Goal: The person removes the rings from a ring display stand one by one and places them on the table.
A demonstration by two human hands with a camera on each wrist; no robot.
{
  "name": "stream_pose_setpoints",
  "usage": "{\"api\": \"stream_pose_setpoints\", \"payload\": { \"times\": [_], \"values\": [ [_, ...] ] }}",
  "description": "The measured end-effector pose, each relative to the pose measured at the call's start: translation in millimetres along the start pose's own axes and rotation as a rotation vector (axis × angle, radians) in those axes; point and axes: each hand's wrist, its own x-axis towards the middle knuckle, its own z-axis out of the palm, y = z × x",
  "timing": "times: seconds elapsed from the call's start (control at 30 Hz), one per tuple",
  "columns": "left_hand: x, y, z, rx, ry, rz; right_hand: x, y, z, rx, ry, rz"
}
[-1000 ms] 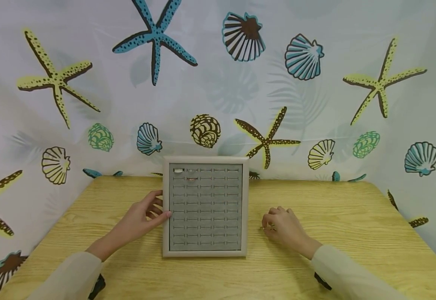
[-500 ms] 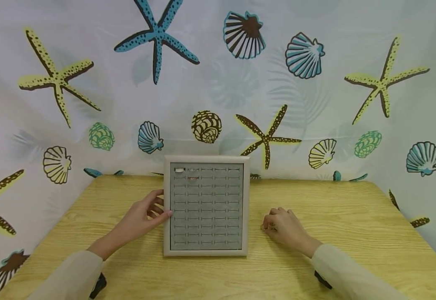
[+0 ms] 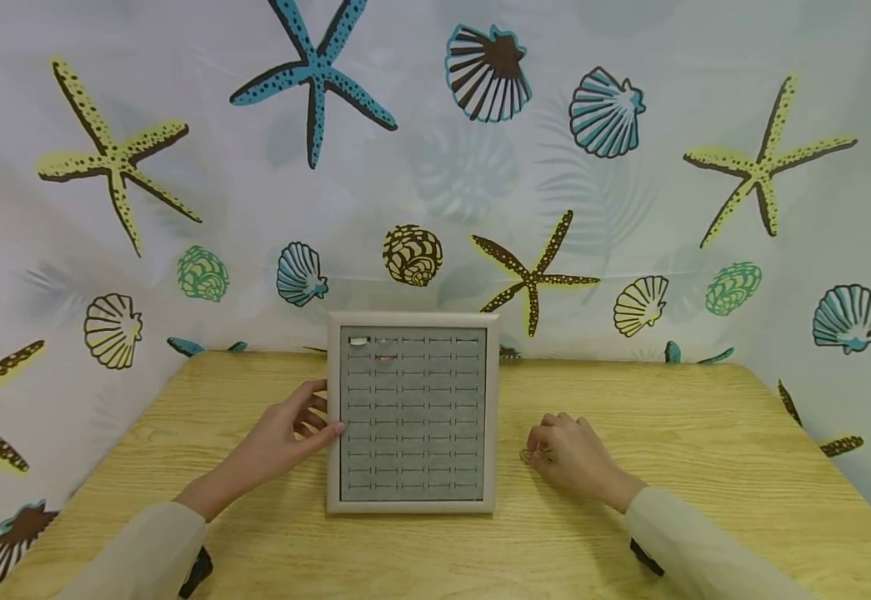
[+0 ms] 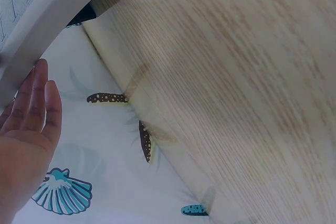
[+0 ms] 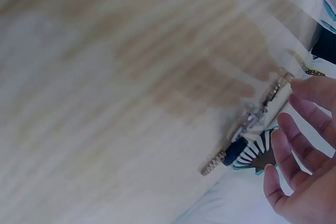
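Note:
A ring display board (image 3: 412, 417) with a pale frame and grey slotted pad stands upright on the table. My left hand (image 3: 285, 429) grips its left edge, thumb on the front and fingers behind. In its upper left slots sit a silver ring (image 3: 359, 341) and a reddish ring (image 3: 386, 357); a faint small one shows beside the silver ring. Right of the board, my right hand (image 3: 572, 454) is low over the table with curled fingers. In the right wrist view, its thumb and index tips pinch a ring (image 5: 285, 76) at the end of several loose rings (image 5: 247, 121), slightly blurred.
The wood-grain table (image 3: 675, 433) runs back to a white cloth (image 3: 435, 150) printed with starfish and shells. Black bands (image 3: 197, 573) show at both sleeves. A dark piece (image 4: 83, 15) sticks out behind the board in the left wrist view.
The right fingertips shift slightly among the loose rings, and a gold-coloured ring shows more clearly beside them. The left hand and the board stay in place.

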Motion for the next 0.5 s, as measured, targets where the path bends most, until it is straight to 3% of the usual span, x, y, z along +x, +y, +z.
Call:
{"api": "stream_pose_setpoints", "payload": {
  "times": [0.23,0.5],
  "values": [
    [0.1,0.7,-0.3,-0.006,-0.004,-0.008,7,0,-12,0.008,-0.009,0.019],
    [0.6,1.2,0.5,0.010,-0.004,-0.014,21,-3,-32,-0.021,0.070,-0.007]
  ]
}}
